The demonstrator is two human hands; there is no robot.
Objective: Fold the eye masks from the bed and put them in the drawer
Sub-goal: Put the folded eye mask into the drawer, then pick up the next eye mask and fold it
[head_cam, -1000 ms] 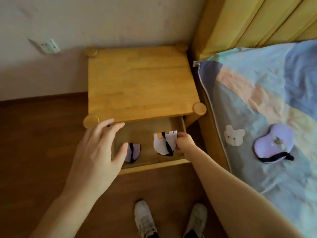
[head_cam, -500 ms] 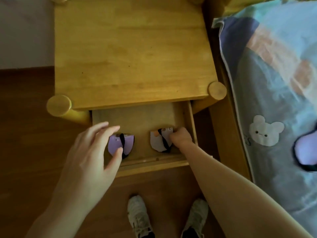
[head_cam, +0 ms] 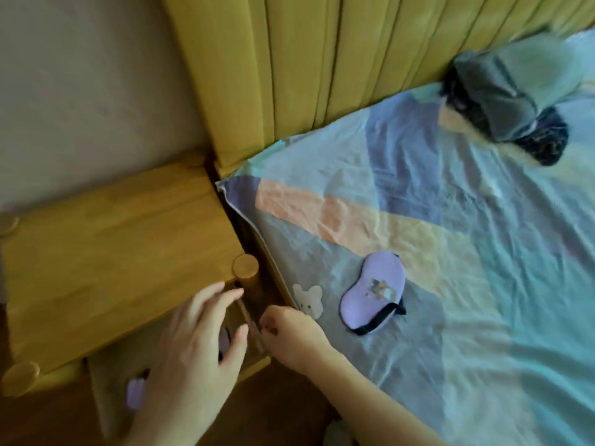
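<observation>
Both hands empty, left hand [head_cam: 193, 346] spread, right hand [head_cam: 289, 333] loosely curled; grab purple eye mask [head_cam: 373, 292] mid-body, fold over strap, then into drawer [head_cam: 106, 381].

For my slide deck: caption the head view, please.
Both empty hands hover by the open drawer; a purple eye mask lies unfolded on the bed.

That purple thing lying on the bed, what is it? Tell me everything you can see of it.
It is an eye mask, lilac, soft-looking fabric in a rounded bean shape, with a small blurred picture printed near its middle. A dark strap runs along its lower edge and sticks out at the right end. It lies flat and unfolded, slanted, on the pastel patchwork bedsheet, just right of a white bear printed on the sheet. Only the sheet touches it; neither hand is on it.
</observation>
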